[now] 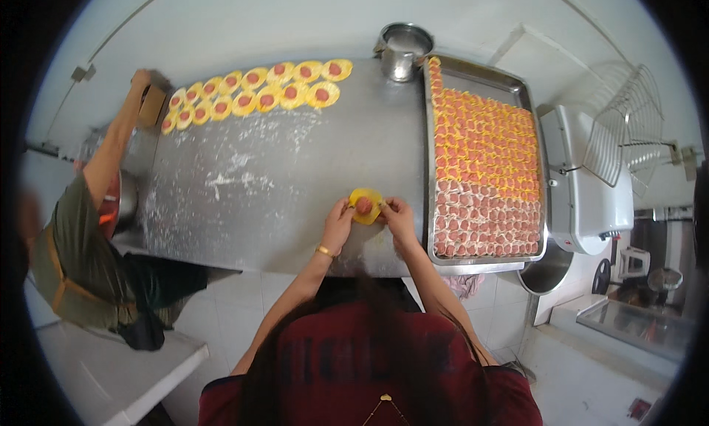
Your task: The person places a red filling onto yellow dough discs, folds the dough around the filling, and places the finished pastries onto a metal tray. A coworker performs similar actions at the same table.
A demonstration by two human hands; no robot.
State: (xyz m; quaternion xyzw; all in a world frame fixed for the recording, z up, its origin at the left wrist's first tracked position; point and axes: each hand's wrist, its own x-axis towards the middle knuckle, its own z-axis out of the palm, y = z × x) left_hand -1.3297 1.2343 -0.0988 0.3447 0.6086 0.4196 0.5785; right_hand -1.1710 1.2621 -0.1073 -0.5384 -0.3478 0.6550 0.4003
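Between my two hands, just over the near edge of the metal table [295, 175], is a round yellow dumpling wrapper [357, 213] with a ball of pinkish meat filling [364, 205] in its middle. My left hand [338, 226] pinches the wrapper's left edge. On the opposite side my right hand [399, 220] grips its right edge with fingertips closed. To the right a large metal tray [482, 70] holds tight rows of filled dumplings [487, 145], yellow-wrapped at the back and paler at the front. Two rows of flat yellow wrappers topped with meat [267, 99] lie along the table's far left.
A metal pot [399, 56] stands behind the tray's left corner. At the left, a co-worker's arm [114, 149] reaches to a brown box [151, 105]. White flour [236, 178] dusts the tabletop. Right of the tray sit a white appliance [591, 175] and a wire rack [617, 138].
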